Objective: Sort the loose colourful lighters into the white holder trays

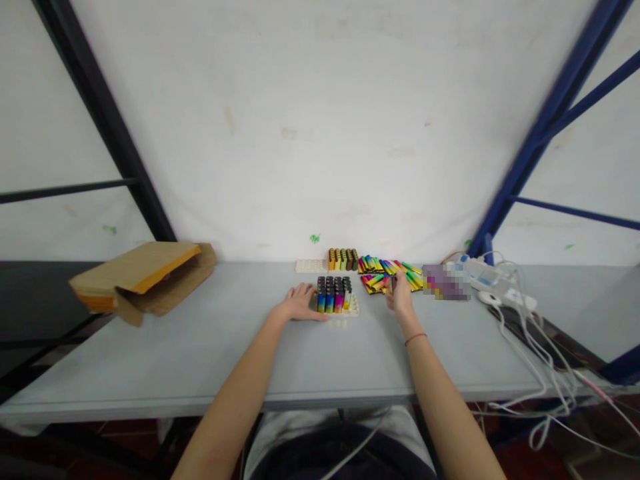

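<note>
Colourful lighters (329,301) with dark tops stand in rows in a white tray (355,308), whose right-hand part shows bare slots. My left hand (300,303) holds the tray at its left side, thumb along the front edge and fingers behind. To the right, my right hand (401,297) is closed around a lighter (393,283); only its dark end shows above the fingers. Beyond that hand lie several loose multicoloured lighters (375,283) in piles. Behind the tray stands another block of lighters (343,260), orange to dark green.
A pale slotted tray (311,266) lies against the wall. An open cardboard box (150,273) rests on the table (210,360) at the left. A blurred purple patch (447,283), power strips (483,272) and tangled white cables (543,353) occupy the right side.
</note>
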`<state>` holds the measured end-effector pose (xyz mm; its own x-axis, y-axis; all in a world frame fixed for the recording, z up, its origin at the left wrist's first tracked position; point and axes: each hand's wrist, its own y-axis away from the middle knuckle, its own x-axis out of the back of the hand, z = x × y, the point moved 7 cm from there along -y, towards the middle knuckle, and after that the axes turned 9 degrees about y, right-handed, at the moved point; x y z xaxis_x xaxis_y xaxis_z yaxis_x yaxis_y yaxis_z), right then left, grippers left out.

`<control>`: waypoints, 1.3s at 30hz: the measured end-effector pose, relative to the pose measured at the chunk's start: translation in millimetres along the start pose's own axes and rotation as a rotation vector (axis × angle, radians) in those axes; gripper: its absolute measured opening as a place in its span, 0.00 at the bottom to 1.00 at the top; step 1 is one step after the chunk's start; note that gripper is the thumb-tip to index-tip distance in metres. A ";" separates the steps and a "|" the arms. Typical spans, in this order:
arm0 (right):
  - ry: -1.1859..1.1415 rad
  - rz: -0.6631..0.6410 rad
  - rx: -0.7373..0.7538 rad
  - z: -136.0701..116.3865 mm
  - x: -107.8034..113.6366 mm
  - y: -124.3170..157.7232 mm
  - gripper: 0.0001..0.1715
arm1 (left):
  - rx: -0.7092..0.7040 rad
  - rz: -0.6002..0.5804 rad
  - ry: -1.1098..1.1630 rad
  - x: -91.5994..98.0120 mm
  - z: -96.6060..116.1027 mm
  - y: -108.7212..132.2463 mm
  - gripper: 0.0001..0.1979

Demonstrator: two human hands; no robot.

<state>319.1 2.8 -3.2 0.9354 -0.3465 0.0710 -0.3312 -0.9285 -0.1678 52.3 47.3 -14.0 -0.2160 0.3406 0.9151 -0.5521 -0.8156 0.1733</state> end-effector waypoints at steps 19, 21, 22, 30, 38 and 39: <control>0.142 -0.456 0.152 -22.3 -46.3 32.2 0.31 | -0.005 0.012 -0.009 -0.4 0.2 -0.8 0.53; 0.149 -0.458 0.168 -24.7 -49.2 33.6 0.28 | -0.004 0.011 -0.011 -1.3 -0.8 -1.8 0.53; 0.153 -0.457 0.180 -25.8 -50.6 34.3 0.27 | -0.002 0.012 -0.012 -1.6 -1.3 -2.2 0.53; 0.148 -0.405 0.154 -22.6 -55.6 35.0 0.27 | -0.009 0.021 -0.012 -1.2 -0.9 -1.9 0.53; 0.159 -0.328 0.236 -27.6 -55.4 33.3 0.23 | -0.010 0.011 -0.005 -2.3 -2.6 -3.0 0.54; 0.173 -0.325 0.275 -30.0 -55.1 33.5 0.23 | -0.013 0.010 -0.003 -2.5 -2.6 -3.2 0.54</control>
<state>252.7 -13.3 16.8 0.9431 -0.0821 0.3222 0.0428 -0.9310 -0.3626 52.5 50.3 -17.8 -0.2190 0.3312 0.9178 -0.5605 -0.8126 0.1595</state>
